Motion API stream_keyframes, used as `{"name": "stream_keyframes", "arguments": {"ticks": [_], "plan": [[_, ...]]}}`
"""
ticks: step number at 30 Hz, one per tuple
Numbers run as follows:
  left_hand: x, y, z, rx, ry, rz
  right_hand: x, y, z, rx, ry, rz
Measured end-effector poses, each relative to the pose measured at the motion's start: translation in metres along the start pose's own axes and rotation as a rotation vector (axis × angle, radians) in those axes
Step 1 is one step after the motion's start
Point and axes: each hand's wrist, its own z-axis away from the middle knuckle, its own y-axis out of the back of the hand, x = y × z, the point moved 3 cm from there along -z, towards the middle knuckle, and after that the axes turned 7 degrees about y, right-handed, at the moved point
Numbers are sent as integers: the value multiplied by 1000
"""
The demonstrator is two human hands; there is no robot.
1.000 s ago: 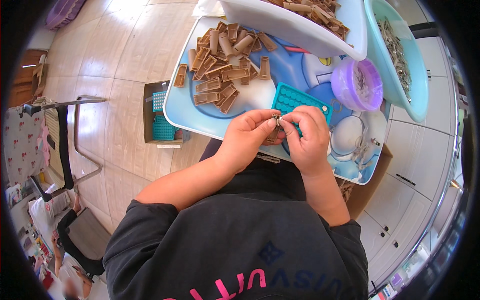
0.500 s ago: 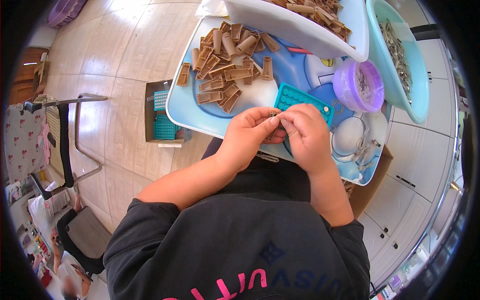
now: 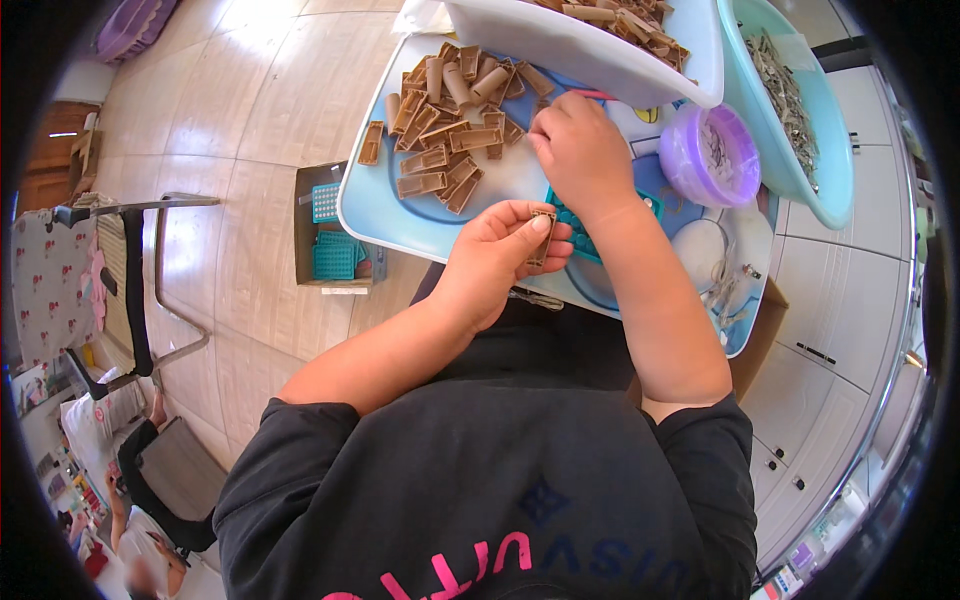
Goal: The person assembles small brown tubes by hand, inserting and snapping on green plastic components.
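My left hand (image 3: 492, 252) is closed around a brown plastic casing (image 3: 541, 240), a narrow open-sided shell, with the thumb pressed on its upper end. Beyond it, at the right edge of a heap of similar brown casings (image 3: 425, 160), is my right hand (image 3: 582, 150). Its fingers are bent down toward the tabletop, and whatever they hold is hidden beneath them. Under my right wrist lies a teal tray (image 3: 654, 206) with round recesses, mostly covered by the forearm.
The heap lies on a blue-and-white table (image 3: 400, 232). A white bin (image 3: 590, 50) of brown casings, a purple tub (image 3: 690, 165) and a turquoise basin (image 3: 838, 165) of metal parts stand on the right. Left below is a cardboard box (image 3: 305, 235) with teal trays.
My right hand has left the casing in my left hand and moved forward to the heap's right edge. The left hand keeps its hold, and the casing now shows more fully.
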Motion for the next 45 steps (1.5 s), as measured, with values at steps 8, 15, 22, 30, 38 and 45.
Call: {"name": "stream_keyframes", "arguments": {"ticks": [8,15,22,30,38,45], "plan": [[-2,-9,16,-49,79,41,-1,87,69,264,-429,-433],[0,-40,30,-282,269,12,39,112,199,54,-960,-1201],[-23,-45,23,-272,326,-60,62,96,201,-322,-1046,-984],[-27,-42,18,-184,305,-60,15,109,170,-87,-743,-36],[-25,-45,21,-164,304,-69,5,108,171,-26,-631,-79],[-30,-44,19,-199,297,-45,-48,110,138,30,-322,-437]]}}
